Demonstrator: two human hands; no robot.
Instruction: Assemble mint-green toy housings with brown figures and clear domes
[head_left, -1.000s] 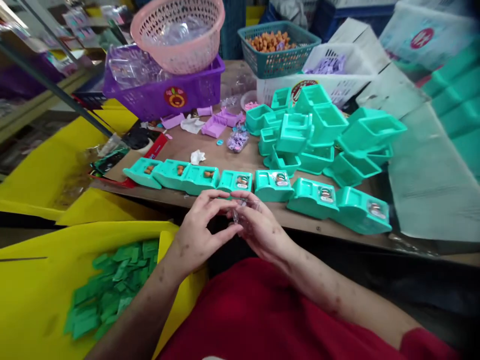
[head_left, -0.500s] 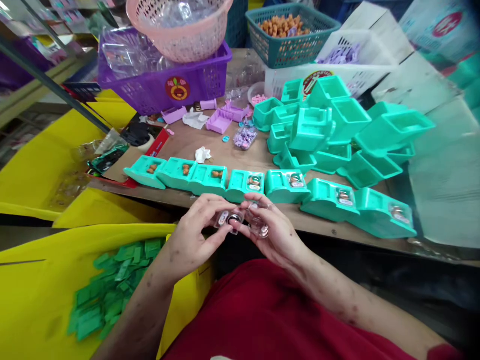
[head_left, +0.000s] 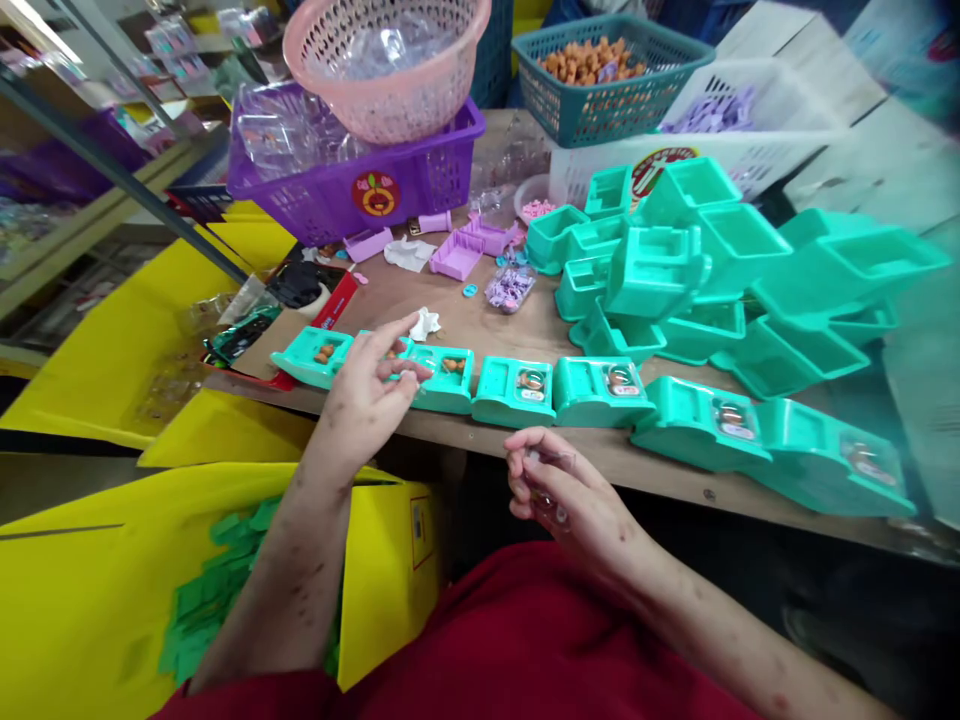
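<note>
Care matters as my left hand [head_left: 367, 385] pinches a small clear plastic cover [head_left: 406, 377] above the row's third teal plastic tray [head_left: 444, 377], seating it squarely, while my right hand [head_left: 559, 495] loosely cups spare covers.

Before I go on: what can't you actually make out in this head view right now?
- What the right hand holds: clear plastic stack, curled fingers hide most of it.
- The second teal tray in the row: the left hand covers it; the clear piece at its fingertips is too small to identify.
- Contents of the pink basket: top cut by the frame edge.
- Far-right trays: blurred by lens stretch.
</note>
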